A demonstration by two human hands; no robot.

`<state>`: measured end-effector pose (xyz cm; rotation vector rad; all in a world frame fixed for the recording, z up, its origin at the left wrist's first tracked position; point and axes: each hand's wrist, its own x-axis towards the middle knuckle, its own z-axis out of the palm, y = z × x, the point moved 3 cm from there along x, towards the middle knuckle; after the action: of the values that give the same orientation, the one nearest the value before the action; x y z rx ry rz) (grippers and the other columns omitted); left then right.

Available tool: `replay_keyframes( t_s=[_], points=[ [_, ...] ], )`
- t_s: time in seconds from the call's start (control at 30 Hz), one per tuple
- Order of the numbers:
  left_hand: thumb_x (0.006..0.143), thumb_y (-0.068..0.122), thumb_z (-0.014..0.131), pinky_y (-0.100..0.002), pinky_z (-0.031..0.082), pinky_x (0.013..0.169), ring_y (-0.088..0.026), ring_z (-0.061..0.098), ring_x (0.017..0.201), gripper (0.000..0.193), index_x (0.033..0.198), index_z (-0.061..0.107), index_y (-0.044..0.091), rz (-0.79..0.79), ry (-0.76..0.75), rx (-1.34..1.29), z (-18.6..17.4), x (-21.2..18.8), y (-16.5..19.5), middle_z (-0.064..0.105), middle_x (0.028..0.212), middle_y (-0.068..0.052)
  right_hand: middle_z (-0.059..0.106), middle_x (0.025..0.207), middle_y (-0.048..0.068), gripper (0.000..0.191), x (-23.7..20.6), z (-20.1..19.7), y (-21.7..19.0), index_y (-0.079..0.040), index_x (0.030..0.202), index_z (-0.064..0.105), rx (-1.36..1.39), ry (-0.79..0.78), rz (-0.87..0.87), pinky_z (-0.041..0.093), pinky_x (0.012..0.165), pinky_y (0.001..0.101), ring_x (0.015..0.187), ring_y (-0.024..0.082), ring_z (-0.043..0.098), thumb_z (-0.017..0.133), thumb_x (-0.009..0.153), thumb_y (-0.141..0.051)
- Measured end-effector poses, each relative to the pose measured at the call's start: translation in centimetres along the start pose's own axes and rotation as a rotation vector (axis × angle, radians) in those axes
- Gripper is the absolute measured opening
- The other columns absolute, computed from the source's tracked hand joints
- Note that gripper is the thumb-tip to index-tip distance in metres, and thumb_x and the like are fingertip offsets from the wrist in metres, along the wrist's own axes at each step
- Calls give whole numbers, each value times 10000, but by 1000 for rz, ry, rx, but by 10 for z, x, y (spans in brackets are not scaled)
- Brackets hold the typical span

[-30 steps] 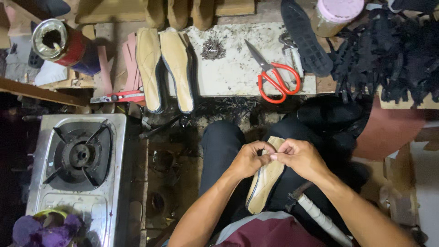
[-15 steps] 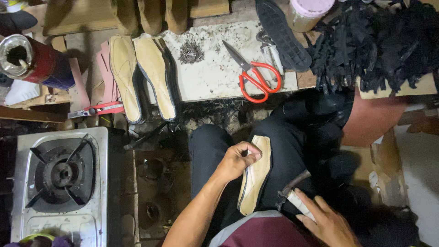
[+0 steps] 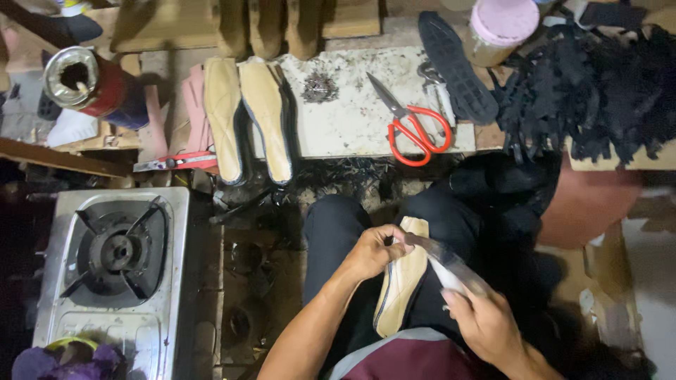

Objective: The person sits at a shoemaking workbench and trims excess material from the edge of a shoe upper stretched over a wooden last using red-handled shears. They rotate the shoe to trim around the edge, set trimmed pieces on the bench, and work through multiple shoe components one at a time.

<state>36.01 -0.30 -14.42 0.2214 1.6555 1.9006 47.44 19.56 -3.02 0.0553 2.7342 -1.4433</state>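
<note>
Cluttered with workshop gear, the floor carried a single-burner gas stove [image 3: 116, 271] at the left. On the desk [image 3: 352, 127] above lay two tan insoles [image 3: 246, 116] and red-handled scissors [image 3: 415, 130]. Over the lap, the left hand [image 3: 373, 250] pinched the upper edge of a tan insole [image 3: 403, 281], which looked light and bendable, best held by its rim. The right hand [image 3: 486, 320] was closed on a hammer [image 3: 447, 267], blurred.

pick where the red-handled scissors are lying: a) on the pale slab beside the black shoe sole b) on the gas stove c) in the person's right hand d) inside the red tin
a: the red-handled scissors lie open on the pale slab, just left of the black shoe sole, away from the gas stove and both hands.
</note>
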Motion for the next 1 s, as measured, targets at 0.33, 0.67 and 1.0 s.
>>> replay_keyframes(
  t_s=[0.33,0.67,1.0],
  points=[
    [889,149,800,-232,481,732,-37,556,802,184,1034,722,67,-33,-27,8,1,1,11,658,871,61,695,648,105,433,4,10,12,8,1298,633,45,-6,131,553,489,321,497,173,663,643,891,-139],
    [789,198,882,-283,427,667,-97,480,750,478,1159,590,115,-38,45,207,1,-13,42,514,782,29,699,943,77,269,-27,-17,-9,-17,1180,654,218,178,-196,567,727,307,808,178,671,515,977,-126],
    [799,200,881,-288,476,713,-97,545,800,469,1159,597,106,19,31,227,5,-13,37,599,839,17,743,896,105,267,-13,-14,-27,-23,1155,668,-9,225,-168,593,642,346,710,218,725,582,932,-141]
  ],
)
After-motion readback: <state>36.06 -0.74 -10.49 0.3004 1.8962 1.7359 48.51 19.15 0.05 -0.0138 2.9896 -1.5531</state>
